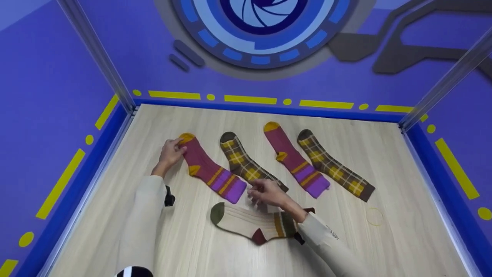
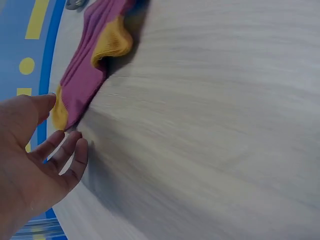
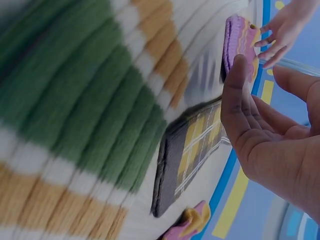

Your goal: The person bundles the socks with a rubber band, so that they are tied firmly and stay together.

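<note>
My left hand (image 1: 171, 154) is at the yellow toe of the left maroon sock (image 1: 201, 159), which has purple stripes at its cuff. In the left wrist view the thumb and fingers (image 2: 75, 162) are spread around that toe, not closed on it; contact is unclear. The right hand (image 1: 269, 193) hovers with loosely bent fingers and holds nothing. Below it lies a cream sock (image 1: 246, 221) with a green toe, its cuff partly hidden by the right wrist. A brown-and-yellow plaid sock (image 1: 238, 157) lies just beyond the right fingers.
Further right lie a second maroon sock (image 1: 286, 148) and a second plaid sock (image 1: 332, 163). A thin yellow rubber band (image 1: 374, 216) is on the wooden table (image 1: 403, 246) at right. Blue-purple walls (image 1: 246, 84) enclose the back and sides.
</note>
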Available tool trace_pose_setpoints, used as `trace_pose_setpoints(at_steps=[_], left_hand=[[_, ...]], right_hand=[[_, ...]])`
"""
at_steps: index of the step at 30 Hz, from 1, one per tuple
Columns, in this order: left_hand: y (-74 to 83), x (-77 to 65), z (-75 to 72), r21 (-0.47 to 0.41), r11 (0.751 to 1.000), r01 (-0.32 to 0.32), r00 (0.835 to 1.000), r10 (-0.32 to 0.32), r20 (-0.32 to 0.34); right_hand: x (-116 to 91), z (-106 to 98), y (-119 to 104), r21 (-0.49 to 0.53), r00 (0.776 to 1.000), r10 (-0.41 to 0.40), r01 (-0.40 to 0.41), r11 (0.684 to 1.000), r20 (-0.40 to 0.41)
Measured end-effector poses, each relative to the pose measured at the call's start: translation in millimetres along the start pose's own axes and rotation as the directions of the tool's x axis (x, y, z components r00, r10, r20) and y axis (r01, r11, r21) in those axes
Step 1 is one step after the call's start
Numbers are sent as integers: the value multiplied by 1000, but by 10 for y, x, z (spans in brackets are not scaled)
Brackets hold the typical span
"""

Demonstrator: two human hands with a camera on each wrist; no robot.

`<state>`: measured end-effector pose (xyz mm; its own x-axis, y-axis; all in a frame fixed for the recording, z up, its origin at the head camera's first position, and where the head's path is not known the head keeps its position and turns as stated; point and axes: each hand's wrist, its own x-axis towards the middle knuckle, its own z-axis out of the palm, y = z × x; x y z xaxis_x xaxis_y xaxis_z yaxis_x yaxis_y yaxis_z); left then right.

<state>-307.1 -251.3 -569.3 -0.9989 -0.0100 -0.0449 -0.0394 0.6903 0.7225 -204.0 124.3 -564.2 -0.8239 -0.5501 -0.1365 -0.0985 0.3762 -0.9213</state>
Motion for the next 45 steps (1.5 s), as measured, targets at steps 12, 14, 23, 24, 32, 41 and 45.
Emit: trace_pose_setpoints(at_steps=[12,14,23,24,32,41,45], left_hand=[[-91,-111,70,136,985,110,994,-107,-27],[-118,-137,39,134,983,123,992,-121,-23],[-184,-295,-136,117,986,122,992,-119,-32],[-191,-320,-162,112,986,124,992,-122,-21],[-230,-463,-442,53,990,130,990,-133,45],[-320,-314,-348,-153,959,238,965,-251,-73],[-345,-252,-265,-67,965,255,963,-260,-73]], right_hand=[[-7,134,54,-31,998,40,-39,999,42],[-1,145,63,-38,998,40,-39,999,38],[102,173,52,-45,998,63,-62,997,21],[114,181,45,-47,998,65,-64,997,16],[199,268,7,-87,992,99,-106,991,-84],[276,318,-45,-275,978,112,-158,948,-177],[296,339,-69,-285,977,118,-167,944,-179]])
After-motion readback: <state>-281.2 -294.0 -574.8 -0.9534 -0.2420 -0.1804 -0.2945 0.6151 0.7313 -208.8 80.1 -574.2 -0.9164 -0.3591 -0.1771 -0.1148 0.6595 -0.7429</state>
